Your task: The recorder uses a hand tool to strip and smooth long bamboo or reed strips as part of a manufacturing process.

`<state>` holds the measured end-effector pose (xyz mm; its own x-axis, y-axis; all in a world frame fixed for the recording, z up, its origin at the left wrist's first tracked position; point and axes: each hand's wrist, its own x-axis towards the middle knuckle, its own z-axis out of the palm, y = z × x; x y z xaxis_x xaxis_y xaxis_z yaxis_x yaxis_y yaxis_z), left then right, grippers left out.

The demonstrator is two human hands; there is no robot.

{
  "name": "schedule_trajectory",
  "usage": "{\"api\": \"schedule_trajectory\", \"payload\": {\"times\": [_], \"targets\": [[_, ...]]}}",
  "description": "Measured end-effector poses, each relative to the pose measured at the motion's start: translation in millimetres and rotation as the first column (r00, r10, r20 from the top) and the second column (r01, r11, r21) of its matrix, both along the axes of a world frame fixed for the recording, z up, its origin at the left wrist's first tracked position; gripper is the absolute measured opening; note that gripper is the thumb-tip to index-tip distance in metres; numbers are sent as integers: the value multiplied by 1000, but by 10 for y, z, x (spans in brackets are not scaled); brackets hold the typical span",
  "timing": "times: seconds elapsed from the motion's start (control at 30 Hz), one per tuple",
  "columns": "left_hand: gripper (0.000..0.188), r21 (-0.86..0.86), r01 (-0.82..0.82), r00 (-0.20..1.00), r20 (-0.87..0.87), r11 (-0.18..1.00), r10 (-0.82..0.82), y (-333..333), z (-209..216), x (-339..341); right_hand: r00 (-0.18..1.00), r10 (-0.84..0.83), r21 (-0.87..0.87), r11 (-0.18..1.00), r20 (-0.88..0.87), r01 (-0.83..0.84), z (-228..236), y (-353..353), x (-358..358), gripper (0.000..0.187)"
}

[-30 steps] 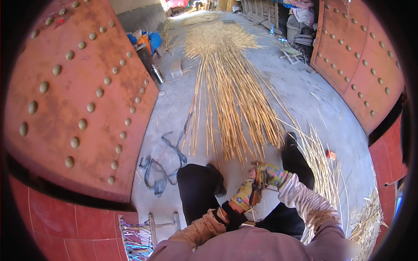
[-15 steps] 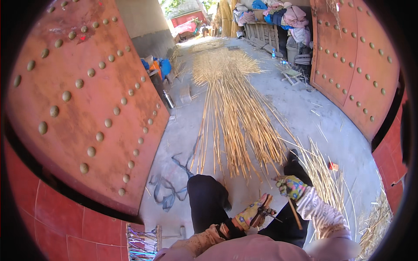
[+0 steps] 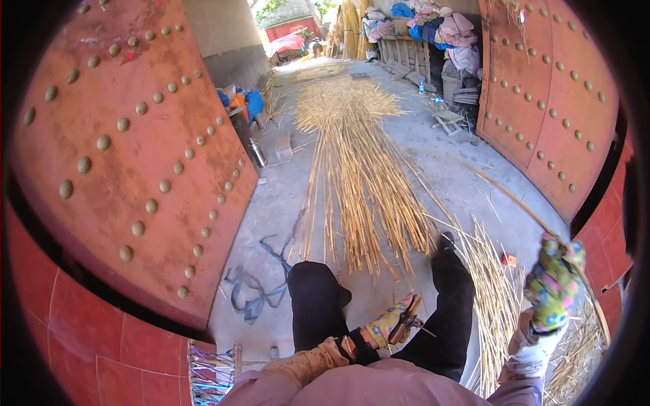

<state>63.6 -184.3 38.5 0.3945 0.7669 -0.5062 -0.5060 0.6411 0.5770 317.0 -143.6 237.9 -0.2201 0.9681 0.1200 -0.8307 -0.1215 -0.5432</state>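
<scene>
My left hand [image 3: 384, 327], in a flowered yellow glove, rests low between my knees. It is closed around a small brown tool [image 3: 406, 318] with a thin metal point sticking out; its exact kind is unclear. Far to the right, my raised right hand [image 3: 554, 287], in a green flowered glove, is closed on a long reed stalk [image 3: 518, 203] that slants from upper left to lower right past the fist. In front of my legs a big fan of golden reed stalks [image 3: 365, 189] lies on the floor. Paler stalks [image 3: 484, 291] spread beside my right leg.
Grey strapping [image 3: 254, 298] lies tangled left of my knee. Studded orange doors [image 3: 128, 169] stand on both sides. A steel flask [image 3: 257, 153] is by the left door, a small red box [image 3: 508, 260] beyond the pale stalks. Straw [image 3: 575, 369] is heaped at lower right.
My right hand has swung from beside my right knee out to the far right and up, with a stalk in it. The left hand stays nearly in place, holding the tool.
</scene>
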Motion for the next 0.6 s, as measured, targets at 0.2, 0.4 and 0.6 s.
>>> {"api": "schedule_trajectory", "payload": {"times": [0.2, 0.4, 0.6], "targets": [[40, 14, 112, 994, 3, 994, -112, 33, 63, 139, 902, -405, 475, 829, 147, 295, 191, -414, 652, 39], [40, -65, 107, 993, 48, 992, -104, 43, -11, 204, 445, -705, 690, 686, 552, 231, 139, -23, 250, 32], [38, 74, -145, 987, 87, 987, 139, 132, -384, -14, 965, 62, 263, 956, 254, -130, -482, 737, -819, 39]]}}
